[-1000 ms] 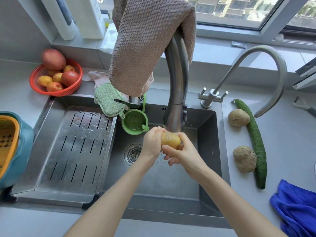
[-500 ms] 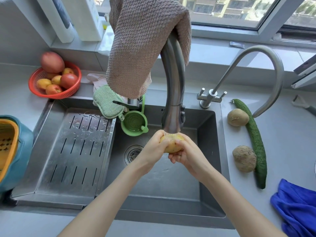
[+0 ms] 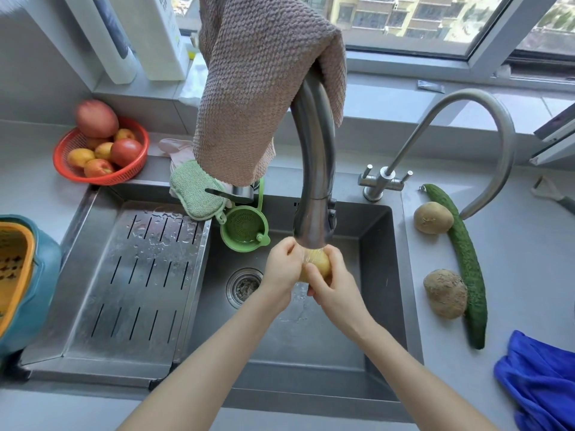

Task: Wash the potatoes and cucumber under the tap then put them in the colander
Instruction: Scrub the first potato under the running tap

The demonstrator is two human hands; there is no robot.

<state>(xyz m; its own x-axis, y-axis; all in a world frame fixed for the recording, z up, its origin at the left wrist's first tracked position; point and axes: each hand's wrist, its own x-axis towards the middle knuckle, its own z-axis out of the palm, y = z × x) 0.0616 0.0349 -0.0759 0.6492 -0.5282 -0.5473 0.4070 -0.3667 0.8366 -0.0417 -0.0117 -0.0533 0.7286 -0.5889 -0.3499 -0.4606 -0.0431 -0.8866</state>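
Yellow and wet, a potato sits clamped between both hands under the tap, water streaming onto it. The left hand wraps its left side with fingers curled over the top; the right hand cups it from the right and below, thumb pressed across the front. Both hang over the steel sink, just right of the drain. A brown towel drapes over the tap's neck. On the grey tabletop to the right lie two unwashed potatoes, each touching a long cucumber. At the far left edge stands the colander, yellow inside a teal bowl, well apart from the hands.
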